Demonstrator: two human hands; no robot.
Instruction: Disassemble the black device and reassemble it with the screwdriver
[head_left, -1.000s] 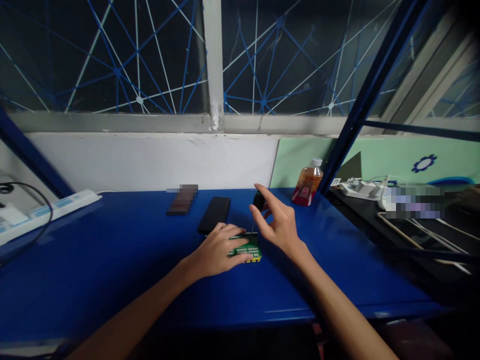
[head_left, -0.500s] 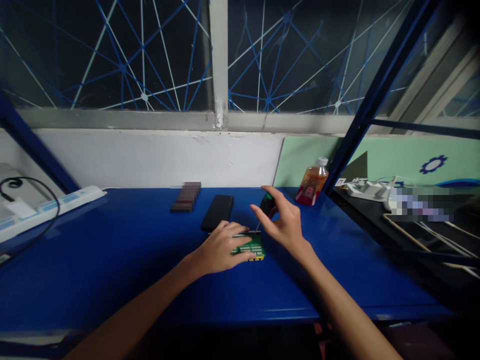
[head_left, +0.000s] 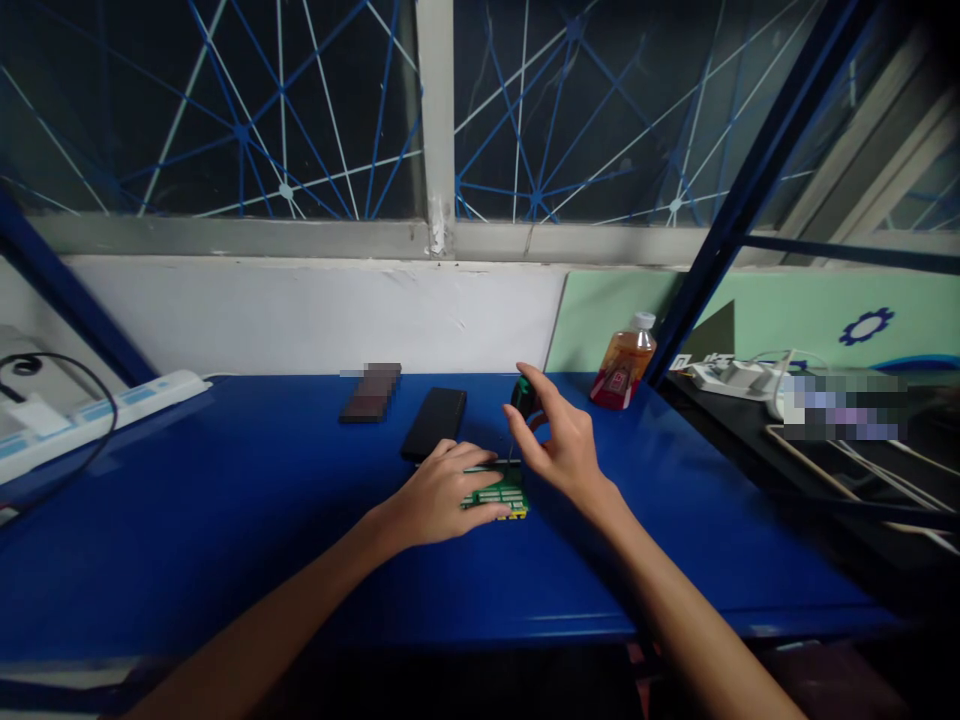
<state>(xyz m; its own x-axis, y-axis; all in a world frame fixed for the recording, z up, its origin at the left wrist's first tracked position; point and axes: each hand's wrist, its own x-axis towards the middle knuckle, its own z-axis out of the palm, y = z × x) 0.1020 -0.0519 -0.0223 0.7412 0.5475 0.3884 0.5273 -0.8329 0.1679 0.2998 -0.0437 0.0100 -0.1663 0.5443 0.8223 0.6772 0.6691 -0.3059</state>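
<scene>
A green circuit board (head_left: 499,493) with pale connectors and yellow parts along its near edge lies on the blue table. My left hand (head_left: 446,490) presses over its left side, fingers across the top and thumb at the near edge, gripping it. Above the board's far right part, my right hand (head_left: 561,432) is closed on a screwdriver (head_left: 525,398) with a dark green and black handle. The shaft points down, nearly upright, to the board. Whether its tip sits in a screw is too small to tell.
Beyond my left hand lies a black phone (head_left: 435,422), with a dark flat block (head_left: 373,392) farther back. A drink bottle (head_left: 626,362) stands at the back right. On the left is a white power strip (head_left: 161,395); cables (head_left: 832,465) lie on the right-hand black surface.
The screwdriver has tipped from leaning right to nearly upright, its handle shifting left and slightly up with my right hand. My left hand and the circuit board have stayed put.
</scene>
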